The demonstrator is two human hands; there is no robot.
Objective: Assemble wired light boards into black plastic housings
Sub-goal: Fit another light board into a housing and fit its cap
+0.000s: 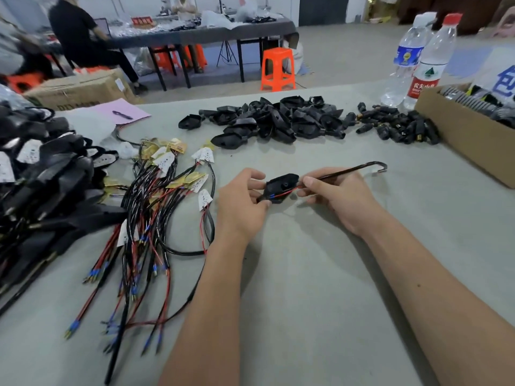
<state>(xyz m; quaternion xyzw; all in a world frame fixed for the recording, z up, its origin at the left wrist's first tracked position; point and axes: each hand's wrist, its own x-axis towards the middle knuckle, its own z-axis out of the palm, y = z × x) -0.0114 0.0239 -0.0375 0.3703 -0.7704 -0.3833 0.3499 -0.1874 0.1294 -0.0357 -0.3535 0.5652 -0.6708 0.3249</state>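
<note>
Black teardrop plastic housing (280,188) at table centre, near side of loose housing pile (267,121). Left hand (241,203) pinches housing; right hand (331,192) pinches thin hooked metal rod (348,171) at housing's right end. Likely threading red-blue wires (278,195): pull gently, keep housing steady, avoid snagging.

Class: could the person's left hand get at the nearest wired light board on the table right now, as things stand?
Probably not yet: the left hand is gripping the black housing. The wired light board lies just beside it with nothing between, so once the hand lets go the way looks free.
</note>
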